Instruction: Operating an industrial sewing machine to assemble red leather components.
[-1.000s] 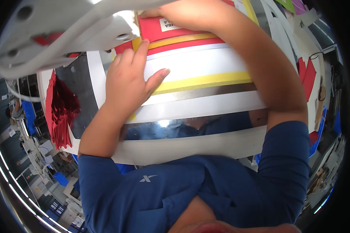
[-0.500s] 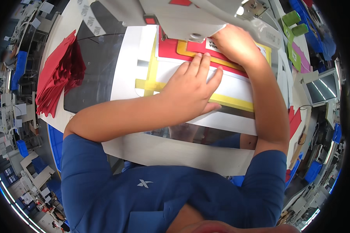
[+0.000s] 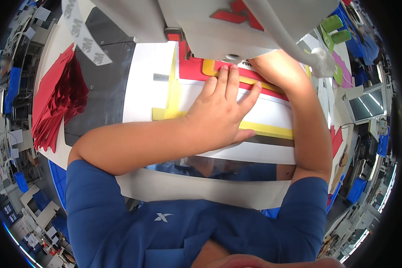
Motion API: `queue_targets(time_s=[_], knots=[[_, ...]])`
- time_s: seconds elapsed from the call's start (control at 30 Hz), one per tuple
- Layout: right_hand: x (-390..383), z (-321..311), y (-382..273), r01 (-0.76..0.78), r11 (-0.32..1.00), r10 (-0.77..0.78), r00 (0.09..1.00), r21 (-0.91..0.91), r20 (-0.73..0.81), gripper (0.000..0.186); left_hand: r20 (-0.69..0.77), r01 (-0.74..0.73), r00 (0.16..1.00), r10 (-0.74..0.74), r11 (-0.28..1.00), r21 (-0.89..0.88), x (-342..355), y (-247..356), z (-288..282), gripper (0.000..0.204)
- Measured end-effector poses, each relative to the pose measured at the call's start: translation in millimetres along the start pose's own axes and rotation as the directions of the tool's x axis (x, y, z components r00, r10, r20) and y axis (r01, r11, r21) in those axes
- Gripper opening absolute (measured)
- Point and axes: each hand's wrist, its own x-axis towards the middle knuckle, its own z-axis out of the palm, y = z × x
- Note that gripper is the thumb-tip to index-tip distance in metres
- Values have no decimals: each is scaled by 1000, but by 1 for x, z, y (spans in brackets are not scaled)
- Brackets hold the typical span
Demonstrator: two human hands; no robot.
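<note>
- Far left: stack of red fabric pieces [image 3: 58,100], edges crumpled and fanned, at the edge of a pale table [image 3: 201,190].
- Just right of it: whitish ribbon with grey print [image 3: 82,33], hanging down over a dark grey panel [image 3: 94,105].
- Next: white sheet [image 3: 149,67] with yellow strips [image 3: 173,85] laid across, one running toward the person, another from side to side.
- Top centre: pale machine head [image 3: 201,27] with red marks, looming over the work and covering part of it.
- Centre: left hand [image 3: 223,102], palm down, released and flat, fingers extended toward the machine, tips at the near side of the work, thumb out to the right.
- Below this hand: shiny band [image 3: 223,169], reflecting blue cloth.
- Under the machine head, spreading right: red panel [image 3: 192,69], lying flat on white, with a yellow frame [image 3: 207,67] on top and a white label [image 3: 245,65] partly in view.
- Right of centre: right hand [image 3: 281,69], bent in over the red panel; fingertips hidden by the machine, cannot tell whether grasping.
- Right: green spools [image 3: 341,35], red scraps [image 3: 336,140], purple cloth [image 3: 342,67].
- Beyond: tilted grey screen [image 3: 366,103].
</note>
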Motion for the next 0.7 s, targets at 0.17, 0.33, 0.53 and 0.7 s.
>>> queue_targets(time_s=[0.17,0.33,0.53,0.7], knots=[[6,-1,-6,-64,997,56,987,46,148,32,34,-9,999,8,1000,30,1,-2,2,94],[10,-1,4,52,993,-64,992,105,108,50,42,-21,999,18,998,53,3,-2,3,93],[2,-22,-9,-17,954,30,999,-300,41,19,71,-11,997,7,999,54,3,-2,2,93],[-9,-13,2,-16,980,51,984,-198,172,20,91,-5,996,2,999,33,2,0,3,93]])
